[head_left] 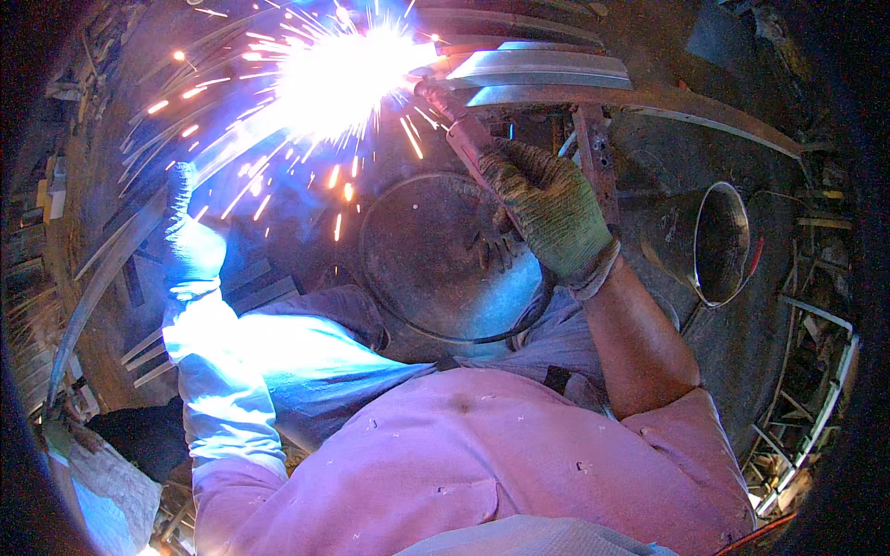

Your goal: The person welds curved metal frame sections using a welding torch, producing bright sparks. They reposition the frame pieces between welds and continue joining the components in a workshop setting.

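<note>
My right hand [547,208], in a worn green knit glove, is closed round the handle of a reddish-brown welding torch [471,139]. The torch slants up and left, and its tip meets a blinding white arc [348,79] that throws sparks. The spot being welded is hidden in the glare. On the left, my gloved left hand [195,246] grips a long curved metal strip [111,255], its thumb pointing up along it. Strong light washes out that glove, and its other fingers are mostly hidden. Bright metal strips [547,69] lie just right of the arc.
Between my legs stands a round metal drum top [426,250]. A hollow metal cylinder [721,244] lies at the right, near a light metal frame [830,389]. A rusty upright bar [595,157] stands behind my right hand. A long curved bar [714,120] arcs across the upper right.
</note>
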A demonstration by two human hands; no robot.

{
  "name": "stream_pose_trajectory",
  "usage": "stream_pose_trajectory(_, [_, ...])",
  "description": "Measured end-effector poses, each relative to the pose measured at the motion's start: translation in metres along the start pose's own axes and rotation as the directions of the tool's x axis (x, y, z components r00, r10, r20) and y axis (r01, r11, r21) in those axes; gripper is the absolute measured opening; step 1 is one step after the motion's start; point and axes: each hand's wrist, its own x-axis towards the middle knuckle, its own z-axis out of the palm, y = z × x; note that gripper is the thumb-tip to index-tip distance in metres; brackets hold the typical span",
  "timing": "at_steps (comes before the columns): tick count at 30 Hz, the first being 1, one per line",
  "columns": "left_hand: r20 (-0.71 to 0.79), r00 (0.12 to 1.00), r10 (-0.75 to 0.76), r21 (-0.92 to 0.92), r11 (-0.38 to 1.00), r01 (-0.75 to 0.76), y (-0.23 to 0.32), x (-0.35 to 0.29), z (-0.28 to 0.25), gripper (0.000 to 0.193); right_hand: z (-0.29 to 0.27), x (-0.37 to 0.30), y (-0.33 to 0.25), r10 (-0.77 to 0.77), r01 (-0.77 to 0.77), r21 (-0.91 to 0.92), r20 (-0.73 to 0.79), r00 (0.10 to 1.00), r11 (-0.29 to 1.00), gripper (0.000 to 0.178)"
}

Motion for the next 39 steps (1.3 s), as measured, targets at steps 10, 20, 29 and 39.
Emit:
stream_pose_trajectory(10, [-0.288, 0.945, -0.153, -0.091, 0.987, 0.132, 0.007, 0.006, 0.038, 0.050, -0.001, -0.001, 0.003, -0.132, 0.128, -0.092, -0.043, 0.990, 0.988, 0.034])
stream_pose_trajectory(20, [0.016, 0.974, -0.225, -0.252, 0.942, 0.222, -0.007, 0.026, -0.008, 0.054, 0.002, -0.005, -0.014, 0.062, -0.062, 0.037, 0.005, 0.998, 0.997, 0.035])
stream_pose_trajectory(29, [-0.106, 0.985, -0.135, -0.160, 0.980, 0.117, -0.010, 0.025, -0.008, 0.055, -0.002, 0.002, 0.004, -0.014, 0.011, -0.100, -0.032, 0.999, 0.995, 0.036])
stream_pose_trajectory(39, [0.220, 0.971, -0.089, -0.326, 0.932, 0.159, -0.015, 0.037, -0.036, 0.051, -0.001, -0.006, -0.010, 0.084, -0.084, -0.001, 0.013, 0.996, 0.996, 0.041])
